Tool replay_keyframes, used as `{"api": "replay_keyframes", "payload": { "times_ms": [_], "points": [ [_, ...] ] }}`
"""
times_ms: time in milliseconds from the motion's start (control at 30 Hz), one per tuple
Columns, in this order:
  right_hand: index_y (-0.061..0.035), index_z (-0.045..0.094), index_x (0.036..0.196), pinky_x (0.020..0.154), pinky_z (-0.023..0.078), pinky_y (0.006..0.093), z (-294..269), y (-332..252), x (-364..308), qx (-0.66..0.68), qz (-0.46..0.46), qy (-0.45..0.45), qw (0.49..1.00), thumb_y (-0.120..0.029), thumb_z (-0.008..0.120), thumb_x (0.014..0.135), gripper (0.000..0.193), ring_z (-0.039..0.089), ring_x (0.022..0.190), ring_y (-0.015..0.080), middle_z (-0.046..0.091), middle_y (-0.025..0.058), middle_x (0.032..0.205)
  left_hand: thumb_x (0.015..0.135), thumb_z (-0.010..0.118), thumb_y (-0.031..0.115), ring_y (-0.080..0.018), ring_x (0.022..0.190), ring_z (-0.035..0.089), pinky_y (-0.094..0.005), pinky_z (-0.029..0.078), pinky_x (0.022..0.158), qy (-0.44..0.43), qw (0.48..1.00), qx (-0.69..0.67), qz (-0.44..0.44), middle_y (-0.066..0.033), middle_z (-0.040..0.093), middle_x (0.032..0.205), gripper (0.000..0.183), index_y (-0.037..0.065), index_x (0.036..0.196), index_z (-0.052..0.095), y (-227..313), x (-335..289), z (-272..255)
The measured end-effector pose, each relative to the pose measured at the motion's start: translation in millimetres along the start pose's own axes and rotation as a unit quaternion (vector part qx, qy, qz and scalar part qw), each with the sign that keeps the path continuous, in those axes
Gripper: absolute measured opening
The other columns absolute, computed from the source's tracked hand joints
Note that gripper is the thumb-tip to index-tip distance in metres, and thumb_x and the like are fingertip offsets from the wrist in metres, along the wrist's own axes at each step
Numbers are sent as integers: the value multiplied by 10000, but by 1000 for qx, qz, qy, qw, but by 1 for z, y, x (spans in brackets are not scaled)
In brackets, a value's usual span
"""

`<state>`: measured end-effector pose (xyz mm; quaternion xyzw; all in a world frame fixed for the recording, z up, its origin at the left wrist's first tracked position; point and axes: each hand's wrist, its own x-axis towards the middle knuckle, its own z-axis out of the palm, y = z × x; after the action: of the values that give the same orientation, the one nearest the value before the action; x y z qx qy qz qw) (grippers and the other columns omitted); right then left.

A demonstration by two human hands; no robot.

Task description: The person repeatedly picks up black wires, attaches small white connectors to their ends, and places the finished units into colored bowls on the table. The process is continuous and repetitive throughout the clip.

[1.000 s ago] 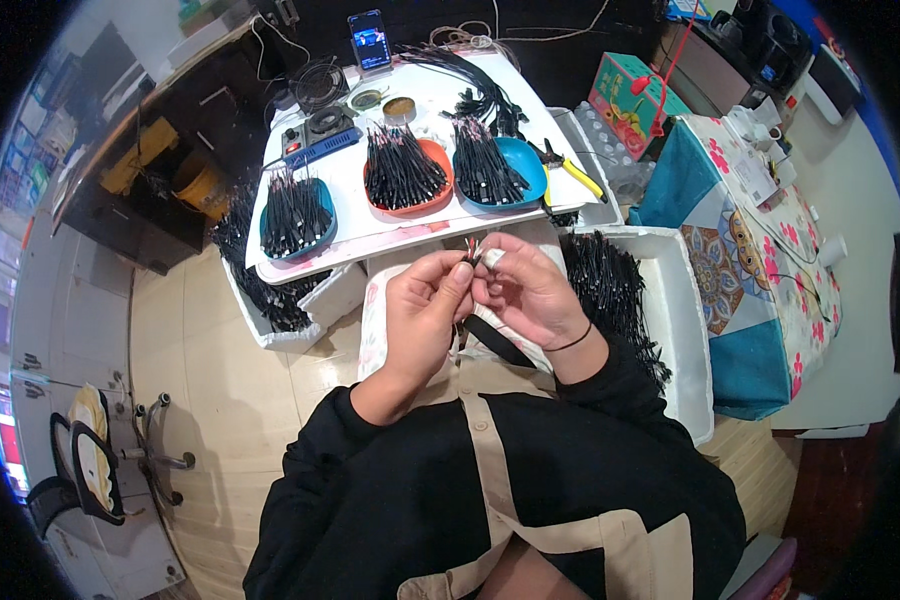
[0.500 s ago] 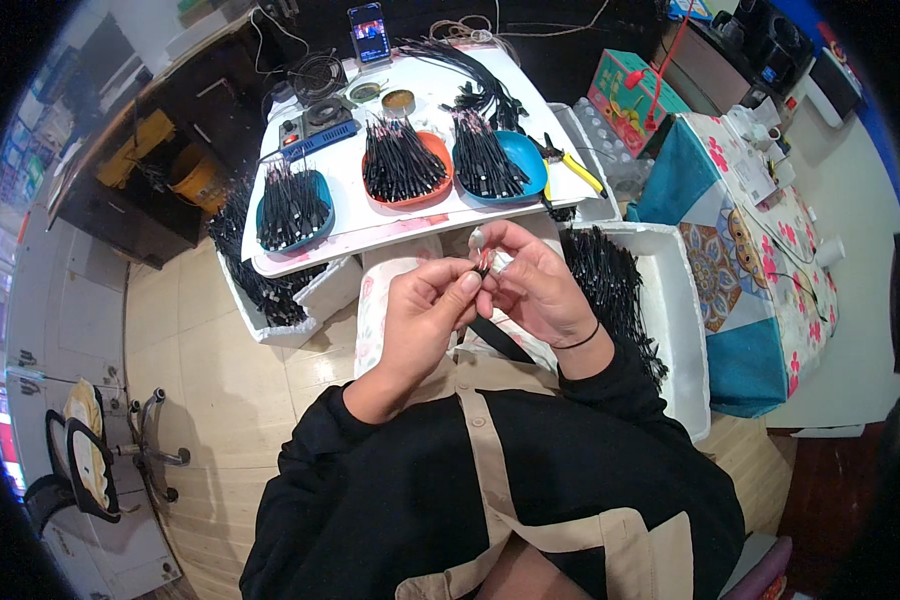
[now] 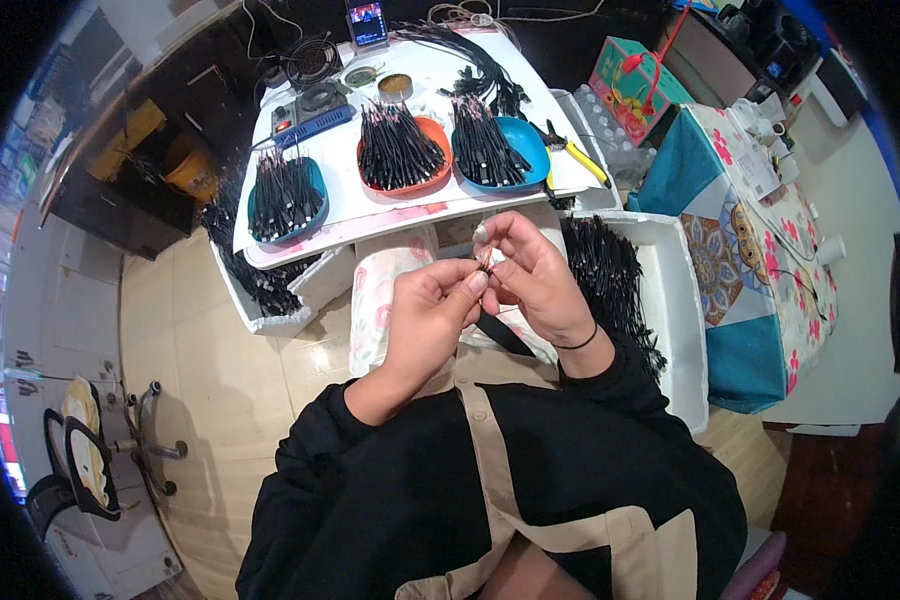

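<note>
At the centre of the frame, we see the left hand point(image 3: 432, 305) pinching a thin black cable with reddish stripped wire ends point(image 3: 486, 268) between thumb and forefinger. The right hand point(image 3: 550, 290), white-wrapped at its fingertips, bends its fingers around those ends; whether they close on a strand, we cannot tell. Above, upper centre, we find an orange plastic bowl point(image 3: 446, 142) of black cables and yellow-handled pliers point(image 3: 588, 162).

Beige floor point(image 3: 220, 320); pale cabinets point(image 3: 60, 330) left, office chair point(image 3: 88, 465) beside them — dark wooden desk point(image 3: 105, 215) upper left, floral-clothed table point(image 3: 730, 265) right — pale wall point(image 3: 860, 270) beyond.
</note>
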<state>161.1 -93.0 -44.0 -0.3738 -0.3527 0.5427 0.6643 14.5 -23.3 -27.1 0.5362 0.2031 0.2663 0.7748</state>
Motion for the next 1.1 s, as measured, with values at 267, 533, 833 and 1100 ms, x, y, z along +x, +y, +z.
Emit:
{"api": "replay_keyframes", "payload": {
  "times_ms": [267,533,833,1100],
  "points": [
    [-17,535,951,626,438,230,-7,-8,5,-162,-63,42,984,-159,585,924,154,533,688,89,547,13,769,932,571,78,-31,584,479,-187,372,509,3,993,118,30,-22,621,701,161,-60,945,653,2,5,-4],
    [-9,469,768,528,390,346,1,-6,-3,-513,-230,37,826,-104,574,871,175,508,557,260,470,135,629,924,574,66,-37,589,488,-196,362,502,-34,994,101,-9,-20,611,683,149,-60,923,655,2,0,-10],
    [2,591,1036,670,456,291,-36,-28,-8,-488,-224,15,843,-43,574,833,209,574,768,180,604,83,875,910,601,68,-43,515,465,-167,309,449,-39,992,49,-110,-38,593,650,133,-53,903,657,11,-19,-22],
    [-59,642,978,737,485,364,-12,-38,-16,-547,-368,-114,743,-45,748,682,315,582,874,284,602,101,963,916,600,81,-38,507,444,-172,292,440,-73,988,22,-131,-37,593,653,149,-54,918,663,15,-19,-18]
  ]
}}
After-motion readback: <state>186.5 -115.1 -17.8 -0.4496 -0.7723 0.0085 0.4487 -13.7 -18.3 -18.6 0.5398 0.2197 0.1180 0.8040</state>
